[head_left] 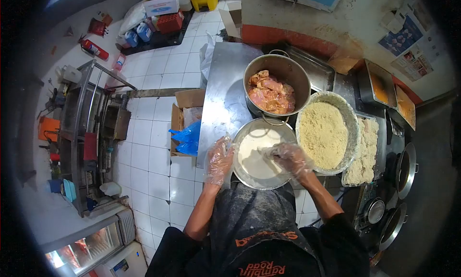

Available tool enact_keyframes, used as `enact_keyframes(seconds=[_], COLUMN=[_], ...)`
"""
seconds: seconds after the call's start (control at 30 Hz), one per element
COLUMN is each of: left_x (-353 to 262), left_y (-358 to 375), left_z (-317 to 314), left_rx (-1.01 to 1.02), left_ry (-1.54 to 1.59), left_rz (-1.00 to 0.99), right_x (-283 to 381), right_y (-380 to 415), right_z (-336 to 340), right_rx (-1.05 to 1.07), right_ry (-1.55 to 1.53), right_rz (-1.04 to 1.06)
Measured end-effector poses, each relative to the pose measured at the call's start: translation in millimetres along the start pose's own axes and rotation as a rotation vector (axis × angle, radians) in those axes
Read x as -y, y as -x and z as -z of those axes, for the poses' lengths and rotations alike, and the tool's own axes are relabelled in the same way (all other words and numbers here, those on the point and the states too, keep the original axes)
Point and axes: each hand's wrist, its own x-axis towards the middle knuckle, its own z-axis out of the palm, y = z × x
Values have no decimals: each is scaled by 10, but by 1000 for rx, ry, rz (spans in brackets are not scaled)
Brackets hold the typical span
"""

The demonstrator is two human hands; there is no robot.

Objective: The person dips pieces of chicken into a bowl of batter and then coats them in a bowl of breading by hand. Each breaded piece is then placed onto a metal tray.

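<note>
A round metal bowl (238, 175) of white, milky batter sits at the table's near edge, in front of my body. At its left rim my left hand (221, 158), in a clear plastic glove, is closed with the fingers at the edge. My right hand (289, 158), gloved the same way, reaches over the batter from the right. Its fingers are bent together and pointing left, with a pale, wet bit at the tips that I cannot make out. Behind the bowl stands a deep pot (303, 87) of raw marinated meat pieces (272, 93). Right of the bowl is a wide basin (356, 133) of yellowish breading crumbs (322, 133).
A tray of breaded pieces (367, 150) lies right of the basin. Metal containers (379, 85) stand at the back right, pans (406, 171) at the far right. Left of the steel table (223, 75), a cardboard box (177, 116) with blue plastic bags (187, 138) is on the tiled floor.
</note>
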Motion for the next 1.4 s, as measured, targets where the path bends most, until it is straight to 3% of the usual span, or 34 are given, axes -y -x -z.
enact_keyframes(seconds=[0.07,0.27,0.6,0.7,0.83,0.93,1.03,1.2,1.37,1.4], left_x=[-35,-137,-80,-110,-110,-198,-189,-150,-111,-78], left_y=[-1,-27,32,-1,30,18,-17,-14,20,18], left_z=[22,27,2,63,49,95,95,68,93,83], left_rx=[8,45,37,44,36,85,98,104,108,97], left_ry=[43,53,112,108,30,101,112,67,31,30], left_rz=[49,63,101,114,72,155,178,154,136,139], right_x=[318,427,411,387,277,225,319,338,374,384], right_y=[17,9,6,-48,-40,-7,34,5,69,56], right_z=[308,386,220,189,71,-9,40,107,69,68], right_rx=[-105,-181,-311,-389,-340,-369,-370,-207,-353,-407], right_ry=[-314,-211,-173,-111,-129,-88,-114,-299,-44,-145], right_rz=[-43,127,78,177,35,138,100,-1,190,223])
